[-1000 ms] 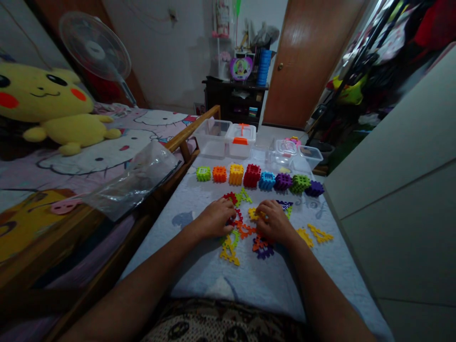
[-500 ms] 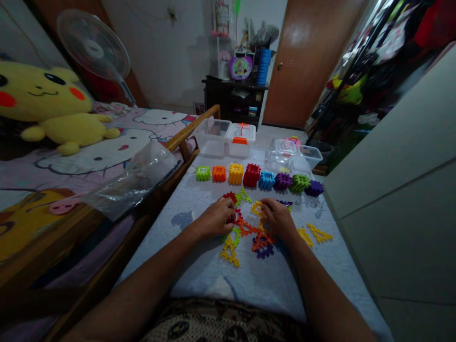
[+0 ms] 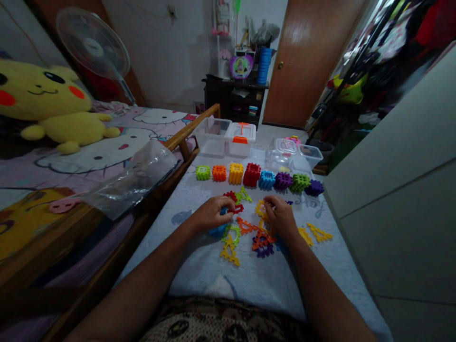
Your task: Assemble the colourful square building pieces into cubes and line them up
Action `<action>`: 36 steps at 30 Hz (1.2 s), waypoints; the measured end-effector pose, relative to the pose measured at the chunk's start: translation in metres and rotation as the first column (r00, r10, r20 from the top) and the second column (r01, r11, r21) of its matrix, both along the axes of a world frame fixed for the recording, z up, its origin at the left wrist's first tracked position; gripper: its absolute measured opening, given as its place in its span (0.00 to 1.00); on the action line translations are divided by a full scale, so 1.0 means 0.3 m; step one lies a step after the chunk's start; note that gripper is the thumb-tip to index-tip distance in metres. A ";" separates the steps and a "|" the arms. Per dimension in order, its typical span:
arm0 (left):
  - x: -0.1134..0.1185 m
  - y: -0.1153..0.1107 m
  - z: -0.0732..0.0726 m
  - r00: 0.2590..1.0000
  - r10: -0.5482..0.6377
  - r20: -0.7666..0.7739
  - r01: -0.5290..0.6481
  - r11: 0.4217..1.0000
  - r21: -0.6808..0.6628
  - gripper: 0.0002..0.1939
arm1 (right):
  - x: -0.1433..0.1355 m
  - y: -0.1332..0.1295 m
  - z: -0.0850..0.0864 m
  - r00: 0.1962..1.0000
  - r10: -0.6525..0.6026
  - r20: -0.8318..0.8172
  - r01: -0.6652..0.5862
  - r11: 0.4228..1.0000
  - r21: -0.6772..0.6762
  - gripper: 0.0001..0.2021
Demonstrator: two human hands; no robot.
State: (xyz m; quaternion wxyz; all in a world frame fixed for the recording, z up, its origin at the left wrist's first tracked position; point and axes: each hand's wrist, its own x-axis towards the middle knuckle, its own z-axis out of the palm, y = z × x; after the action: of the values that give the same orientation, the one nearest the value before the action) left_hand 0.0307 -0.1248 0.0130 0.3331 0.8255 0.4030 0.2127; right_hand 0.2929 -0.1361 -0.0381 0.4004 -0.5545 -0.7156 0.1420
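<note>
My left hand (image 3: 213, 213) is over the left side of a loose group of plastic pieces with toothed edges. Its curved thumb and fingers are around one end of a red piece (image 3: 238, 209). Blue pieces (image 3: 218, 231) show between and below those fingers, partly covered. My right hand (image 3: 283, 217) is closed, its fingertips at the edge of a yellow piece (image 3: 261, 209). Between the hands lie an orange triangle (image 3: 245, 226) and a stacked orange piece (image 3: 262, 241) over a purple one (image 3: 264, 251). Nearer me are a green piece (image 3: 233, 234) and a yellow triangle (image 3: 230, 252).
Stacks sorted by colour, such as a red stack (image 3: 251, 175), form a row across the cloth-covered table (image 3: 199, 275). Clear plastic boxes (image 3: 213, 140) stand behind them. Two yellow pieces (image 3: 318, 232) lie at right. A wooden bed rail (image 3: 178, 137) borders the left.
My left hand has drawn slightly left, the red piece has shifted and turned, and blue pieces have come into sight. My right hand and the yellow piece have moved slightly right.
</note>
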 end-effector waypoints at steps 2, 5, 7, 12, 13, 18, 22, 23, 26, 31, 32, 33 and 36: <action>0.002 -0.003 0.009 1.000 0.023 -0.016 -0.024 0.998 -0.057 0.06 | 0.002 0.001 0.000 0.998 -0.021 0.067 0.018 0.999 0.049 0.08; 0.010 -0.005 0.016 0.998 0.032 -0.052 -0.037 0.994 -0.103 0.08 | 0.005 0.000 0.006 0.995 -0.051 0.090 0.042 0.994 0.099 0.09; 0.015 -0.003 0.016 0.998 0.016 -0.063 -0.024 0.992 -0.124 0.10 | 0.006 0.000 0.008 0.995 -0.051 0.091 0.041 0.993 0.108 0.09; 0.027 0.006 -0.001 0.996 0.030 -0.081 -0.037 0.995 -0.090 0.14 | 0.006 0.000 0.007 0.994 -0.008 0.107 -0.001 0.996 0.084 0.09; 0.030 0.007 -0.007 0.995 0.037 -0.090 -0.043 0.997 -0.062 0.13 | 0.005 0.000 0.007 0.994 0.001 0.107 -0.010 0.997 0.078 0.09; 0.041 0.000 -0.037 0.961 0.122 -0.246 -0.063 0.970 0.235 0.11 | 0.002 -0.003 0.007 0.995 0.003 0.100 -0.011 0.997 0.076 0.09; 0.057 -0.018 -0.044 0.931 0.164 -0.325 -0.046 0.938 0.343 0.17 | 0.001 -0.002 0.007 0.995 0.006 0.100 -0.014 0.997 0.080 0.09; 0.064 -0.023 -0.044 0.922 0.169 -0.348 -0.041 0.937 0.348 0.19 | 0.000 -0.002 0.007 0.995 0.008 0.100 -0.016 0.997 0.080 0.09; 0.090 -0.038 -0.041 0.886 0.205 -0.417 -0.046 0.931 0.361 0.22 | -0.001 -0.002 0.008 0.995 0.014 0.099 -0.022 0.997 0.073 0.08; 0.126 -0.047 -0.041 0.825 0.312 -0.471 -0.126 0.914 0.385 0.21 | -0.002 -0.004 0.010 0.996 0.030 0.089 -0.035 0.998 0.058 0.09; 0.131 -0.047 -0.042 0.815 0.330 -0.477 -0.143 0.911 0.386 0.20 | -0.003 -0.004 0.011 0.996 0.033 0.086 -0.038 0.998 0.056 0.09; 0.136 -0.048 -0.044 0.806 0.345 -0.481 -0.158 0.909 0.386 0.20 | -0.004 -0.005 0.011 0.996 0.035 0.084 -0.040 0.998 0.054 0.09; 0.150 -0.050 -0.048 0.790 0.370 -0.488 -0.187 0.905 0.383 0.20 | -0.005 -0.005 0.012 0.996 0.038 0.081 -0.041 0.998 0.039 0.09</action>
State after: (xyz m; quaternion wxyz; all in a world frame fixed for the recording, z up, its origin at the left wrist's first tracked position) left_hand 0.0756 -0.1399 -0.0014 0.0319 0.8238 0.5610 0.0753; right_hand 0.2913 -0.1375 -0.0346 0.3796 -0.5374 -0.7446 0.1127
